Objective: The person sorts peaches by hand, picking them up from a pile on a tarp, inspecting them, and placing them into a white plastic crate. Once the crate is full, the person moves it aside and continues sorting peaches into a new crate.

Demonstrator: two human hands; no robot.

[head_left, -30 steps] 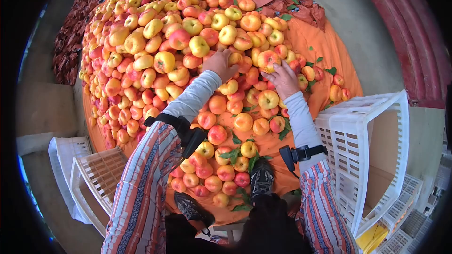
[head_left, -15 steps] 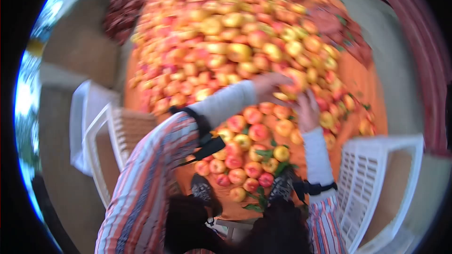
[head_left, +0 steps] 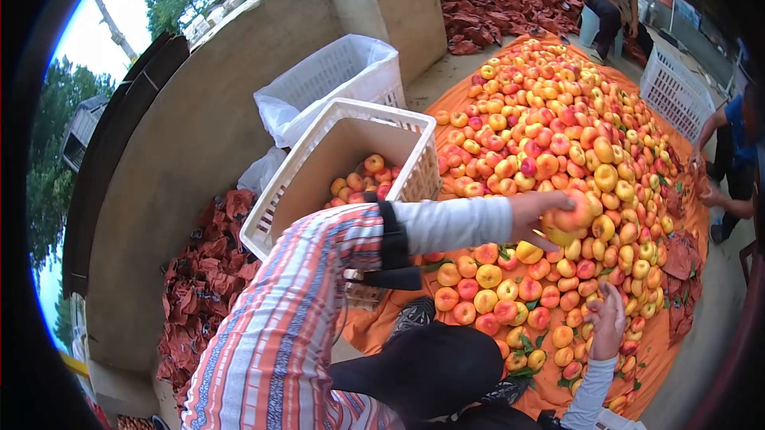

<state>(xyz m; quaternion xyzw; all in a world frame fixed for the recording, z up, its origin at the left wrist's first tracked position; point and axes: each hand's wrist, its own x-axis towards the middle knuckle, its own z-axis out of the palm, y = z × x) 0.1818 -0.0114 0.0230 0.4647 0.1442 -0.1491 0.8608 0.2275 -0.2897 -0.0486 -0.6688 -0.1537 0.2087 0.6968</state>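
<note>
My left hand (head_left: 535,219) stretches over the pile of red-and-yellow peaches (head_left: 550,111) and is closed around peaches (head_left: 580,213), a reddish one on top and a yellowish one below it. Lower right, my right hand (head_left: 608,325) hovers above the pile's near edge, fingers apart and nothing in them. Beneath and between the hands, loose peaches with green leaves lie on an orange cloth (head_left: 374,326). Left of my forearm stands a white plastic crate (head_left: 418,167) lined with cardboard, holding several peaches (head_left: 374,163).
Behind that crate is another white crate (head_left: 390,79) lined with plastic. Red-brown crumpled bags (head_left: 211,270) heap by the wall (head_left: 215,111), more at the back. One person (head_left: 610,0) sits at the far end; another (head_left: 729,159) works at right, near a white crate (head_left: 677,87).
The view has swung left, bringing the wall, crates and two people into sight. My hands, earlier together at a peach, are now apart; my left holds peaches and my right is free.
</note>
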